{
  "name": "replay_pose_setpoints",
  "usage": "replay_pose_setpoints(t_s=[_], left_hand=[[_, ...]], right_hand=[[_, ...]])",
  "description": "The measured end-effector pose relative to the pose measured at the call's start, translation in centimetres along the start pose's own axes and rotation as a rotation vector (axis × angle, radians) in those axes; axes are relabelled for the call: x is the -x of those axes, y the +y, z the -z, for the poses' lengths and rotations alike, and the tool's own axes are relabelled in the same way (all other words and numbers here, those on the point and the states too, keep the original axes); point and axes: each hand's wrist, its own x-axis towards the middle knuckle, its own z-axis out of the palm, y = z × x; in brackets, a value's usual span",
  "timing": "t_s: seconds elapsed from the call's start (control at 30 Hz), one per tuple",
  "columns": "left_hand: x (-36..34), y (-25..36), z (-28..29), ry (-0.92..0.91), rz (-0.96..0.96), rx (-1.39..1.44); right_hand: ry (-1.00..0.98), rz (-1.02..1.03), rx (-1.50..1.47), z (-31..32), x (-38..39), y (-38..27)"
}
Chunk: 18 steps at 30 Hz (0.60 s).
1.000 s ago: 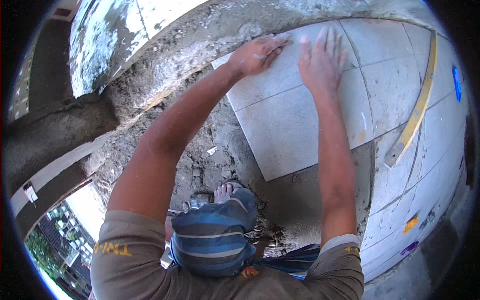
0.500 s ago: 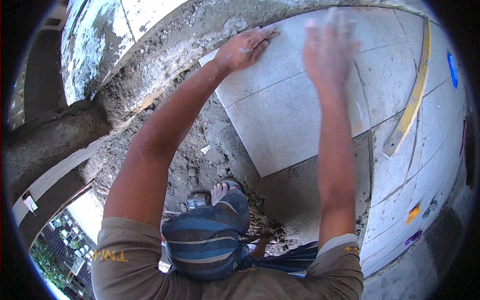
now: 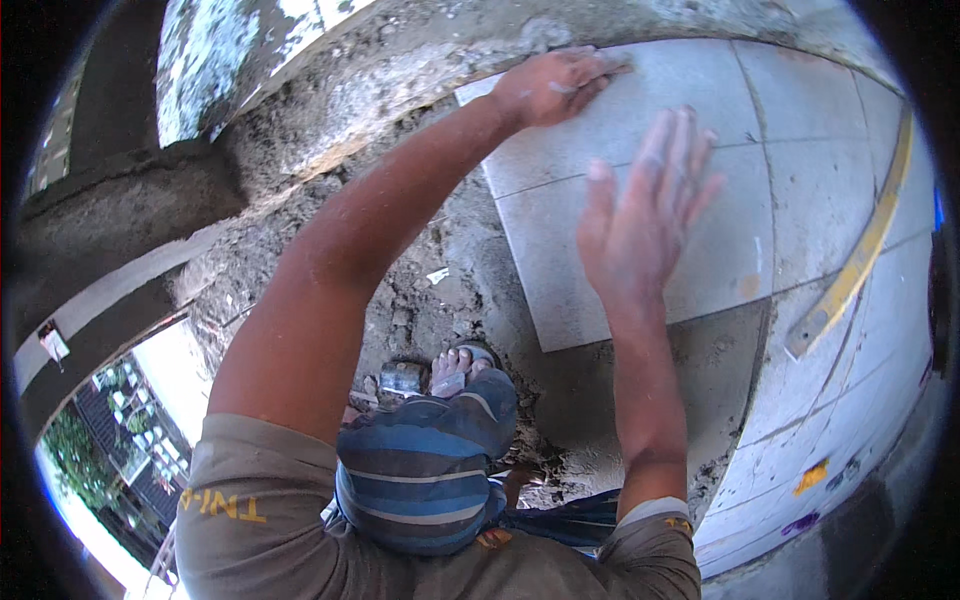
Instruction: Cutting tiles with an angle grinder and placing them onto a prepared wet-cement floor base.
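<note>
My left hand [image 3: 558, 88] rests at the far edge of a pale floor tile [image 3: 560, 250], beside the rough cement wall base. Its fingers reach to the right, partly bent, and nothing shows in its grip. Over the tiles, my right hand [image 3: 640, 220] is open with dusty, spread fingers and holds nothing. It looks raised off the surface. A joint line crosses the pale tiles under my hands, and the near tile's corner ends at grey mortar [image 3: 600, 400].
A yellow straightedge [image 3: 850, 265] lies on the tiles at the right. Rubble and rough mortar [image 3: 440, 240] cover the ground at left. A metal can-like object [image 3: 403, 377] stands by my foot [image 3: 458, 365]. An orange smear [image 3: 812, 477] marks the tiles at lower right.
My right hand has come nearer and slightly left, from a blur at the far tiles. My left hand stays on the tile's far edge. The whole view has shifted.
</note>
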Motion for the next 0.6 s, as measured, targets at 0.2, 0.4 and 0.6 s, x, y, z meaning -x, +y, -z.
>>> replay_pose_setpoints(t_s=[0.2, 0.4, 0.6], left_hand=[[-0.2, 0.0, -0.1, 0.006, 0.000, 0.004], [-0.6, 0.9, -0.7, 0.074, -0.039, -0.073], [-0.2, -0.3, 0.2, -0.023, 0.004, 0.038]], right_hand=[[-0.230, 0.109, -0.054, -8.0, 3.9, -1.3], [-0.155, 0.087, 0.032, -2.3, 2.8, -0.6], [-0.283, 0.155, 0.036, -9.3, 4.0, -1.8]])
